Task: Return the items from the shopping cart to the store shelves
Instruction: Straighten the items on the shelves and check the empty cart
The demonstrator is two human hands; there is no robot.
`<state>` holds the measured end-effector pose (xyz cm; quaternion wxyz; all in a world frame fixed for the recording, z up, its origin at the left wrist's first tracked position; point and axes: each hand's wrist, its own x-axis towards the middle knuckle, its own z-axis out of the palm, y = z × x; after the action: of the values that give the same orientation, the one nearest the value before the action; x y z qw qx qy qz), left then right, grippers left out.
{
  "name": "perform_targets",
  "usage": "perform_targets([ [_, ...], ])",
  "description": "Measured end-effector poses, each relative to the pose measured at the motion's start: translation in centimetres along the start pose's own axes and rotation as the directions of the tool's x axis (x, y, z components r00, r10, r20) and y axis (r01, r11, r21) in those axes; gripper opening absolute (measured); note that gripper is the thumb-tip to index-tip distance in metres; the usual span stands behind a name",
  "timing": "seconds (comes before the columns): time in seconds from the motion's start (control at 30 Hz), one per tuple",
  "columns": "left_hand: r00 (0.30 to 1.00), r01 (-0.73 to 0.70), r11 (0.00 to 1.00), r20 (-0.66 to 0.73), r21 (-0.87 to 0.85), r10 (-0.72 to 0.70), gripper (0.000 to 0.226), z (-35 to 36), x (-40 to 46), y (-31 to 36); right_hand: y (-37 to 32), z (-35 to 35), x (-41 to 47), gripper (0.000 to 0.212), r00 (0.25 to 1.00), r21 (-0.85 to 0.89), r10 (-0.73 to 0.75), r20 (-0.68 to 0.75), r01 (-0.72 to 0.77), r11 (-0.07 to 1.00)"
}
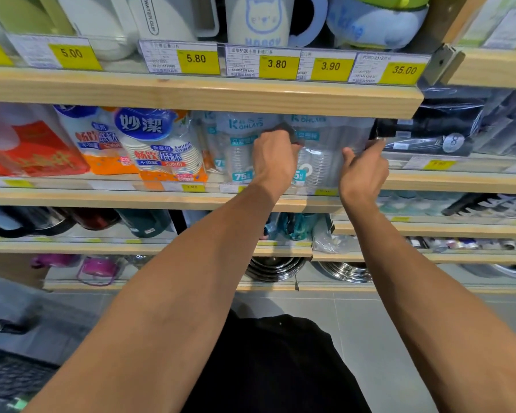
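Both hands on a clear pack of plastic cups [325, 150] at the front edge of the middle shelf [131, 198] — left hand [276, 162] closed over its left side, right hand [362, 171] pressing its right side, fingers half-curled. Paper-cup packs [161, 147] just left.

The left hand [276, 162] covers the middle of a clear pack of plastic cups [325, 150], so part of its label cannot be read. The small print on the price tags [277, 64] is too blurred to make out. At the near left, a dark basket [9, 374] is cut off by the edge. The mugs [259, 19] on the top shelf are cropped.
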<state>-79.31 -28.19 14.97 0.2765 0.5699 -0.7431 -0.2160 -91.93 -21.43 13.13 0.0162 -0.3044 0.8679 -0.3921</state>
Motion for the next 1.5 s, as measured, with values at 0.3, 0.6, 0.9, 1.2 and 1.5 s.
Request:
perform_targets([
  [0.3, 0.953, 0.079, 0.931, -0.248, -0.356, -0.176, 0.022, -2.7, -1.8, -5.3, -4.2, 3.3, -7.7, 0.009, 0.969, 0.251, -0.247, -0.017, 0.243, 0.937],
  [0.6, 0.945, 0.226, 0.958, -0.199, -0.175, -0.259, 0.063, -5.2, -0.6, -8.2, -7.6, 6.9, -8.7, 0.031, 0.942, 0.072, -0.203, 0.268, 0.190, 0.979],
  [0.9, 0.942, 0.177, 0.975, -0.264, -0.134, -0.207, 0.049, -4.4, -0.3, -8.4, -6.5, 7.2, -7.7, 0.037, 0.955, 0.129, -0.165, 0.247, 0.137, 0.982],
  [1.2, 0.949, 0.107, 0.993, -0.292, -0.050, -0.117, 0.057, -4.9, -0.8, -9.1, -6.2, 6.8, -6.5, 0.029, 0.959, 0.132, -0.180, 0.219, 0.154, 0.979],
  [1.5, 0.966, 0.138, 0.983, -0.202, -0.125, -0.161, 0.049, -4.1, -1.2, -8.6, -4.2, 5.7, -7.1, 0.021, 0.961, 0.207, -0.203, 0.189, 0.163, 0.965],
])
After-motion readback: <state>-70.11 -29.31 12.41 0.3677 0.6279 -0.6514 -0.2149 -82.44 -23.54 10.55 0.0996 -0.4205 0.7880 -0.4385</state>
